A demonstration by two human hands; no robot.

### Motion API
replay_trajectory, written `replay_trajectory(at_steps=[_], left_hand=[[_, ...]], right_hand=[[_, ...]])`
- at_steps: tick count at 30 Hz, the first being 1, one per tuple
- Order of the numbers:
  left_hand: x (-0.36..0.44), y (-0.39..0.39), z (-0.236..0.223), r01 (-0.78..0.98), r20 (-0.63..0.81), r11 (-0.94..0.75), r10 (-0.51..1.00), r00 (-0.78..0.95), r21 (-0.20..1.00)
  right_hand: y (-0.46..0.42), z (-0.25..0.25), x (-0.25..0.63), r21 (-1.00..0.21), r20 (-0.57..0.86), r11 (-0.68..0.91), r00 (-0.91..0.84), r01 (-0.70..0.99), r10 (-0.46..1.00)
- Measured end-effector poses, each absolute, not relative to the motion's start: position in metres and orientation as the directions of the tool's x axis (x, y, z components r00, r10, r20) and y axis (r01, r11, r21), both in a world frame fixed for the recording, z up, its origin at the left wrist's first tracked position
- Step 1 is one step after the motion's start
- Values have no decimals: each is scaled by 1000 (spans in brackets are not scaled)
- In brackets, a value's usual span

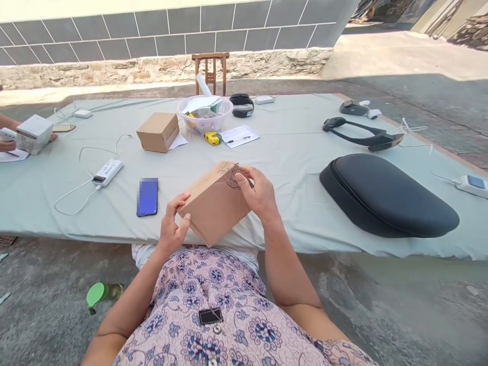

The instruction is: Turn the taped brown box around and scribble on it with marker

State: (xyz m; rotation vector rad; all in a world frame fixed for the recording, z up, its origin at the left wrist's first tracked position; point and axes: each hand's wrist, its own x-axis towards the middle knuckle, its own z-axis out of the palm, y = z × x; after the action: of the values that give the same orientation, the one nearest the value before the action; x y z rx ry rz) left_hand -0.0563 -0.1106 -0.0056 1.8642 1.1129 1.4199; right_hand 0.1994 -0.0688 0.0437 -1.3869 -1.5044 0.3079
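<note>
My left hand (pixel 173 223) and my right hand (pixel 257 193) hold a small cardboard box (pixel 215 206) tilted above the table, one at each side. Dark markings cover its far corner. Its underside is hidden. Nearest the left hand, a blue-screened phone (pixel 147 197) lies on the cloth. A white power bank (pixel 107 173) with a white cable sits beyond it. A second cardboard box (pixel 158 132) stands farther ahead, apart from both hands.
A pale green cloth-covered table (pixel 285 168) holds a clear bowl of packaging (pixel 205 114), a yellow tape measure (pixel 212 138), and a black cushion (pixel 389 195). A black headset (pixel 362 133) lies at right. A co-worker's hand (pixel 7 145) is beside a white box (pixel 34 133).
</note>
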Motion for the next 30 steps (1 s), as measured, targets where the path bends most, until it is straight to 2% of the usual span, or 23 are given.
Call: replay_trajectory(at_steps=[7,16,19,24,30], left_hand=[[-68,-111,-17,149,600,-621,783,166,769],[-70,-109,-20,126,651,-682,728,214,721],[-69,-110,-20,123,666,-693,718,201,710],[-68,-114,-23,120,683,-702,711,170,702],[-64,-111,-32,152,659,-655,751,30,740]], right_hand=[[-92,43,187,-806,450,247,286,537,846],[-106,51,183,-879,321,107,410,465,854],[-107,50,187,-859,369,155,379,488,849],[-112,48,191,-806,457,290,231,516,859],[-115,52,188,-803,467,296,238,517,852]])
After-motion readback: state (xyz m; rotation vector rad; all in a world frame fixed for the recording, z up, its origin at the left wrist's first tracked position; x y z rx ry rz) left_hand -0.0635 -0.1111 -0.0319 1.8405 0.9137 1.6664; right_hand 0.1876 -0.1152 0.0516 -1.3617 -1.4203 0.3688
